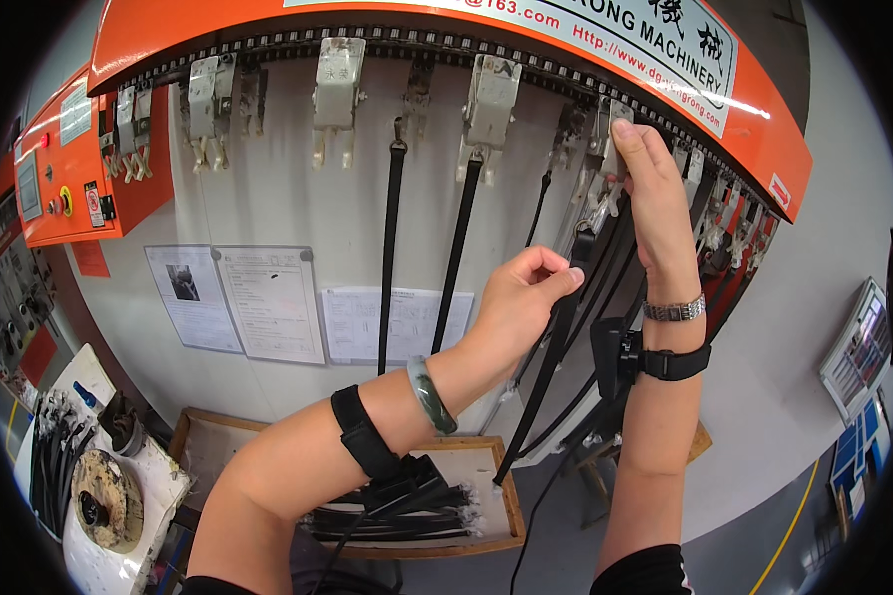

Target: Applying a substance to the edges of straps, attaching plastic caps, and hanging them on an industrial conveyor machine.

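Note:
My left hand point(528, 286) pinches a black strap point(547, 372) near its top, between thumb and forefinger. A metal ring point(583, 225) tops this strap, right below the jaws of a metal spring clamp point(603, 160). Whether the jaws hold the ring is hard to tell. The thumb of my right hand point(653, 175) presses on that clamp's upper body; its other fingers are mostly hidden behind. To the left, two more black straps point(391, 260) point(458, 256) hang by their metal ends, the nearer from a front clamp point(489, 104).
An orange machine housing point(216, 33) carries the clamp chain point(283, 44) overhead. Below stands a wooden-edged tray point(491, 520) holding several black straps point(402, 524). More straps point(52, 454) and a round tin point(108, 498) lie on the left-hand table. Printed sheets point(271, 305) hang on the back panel.

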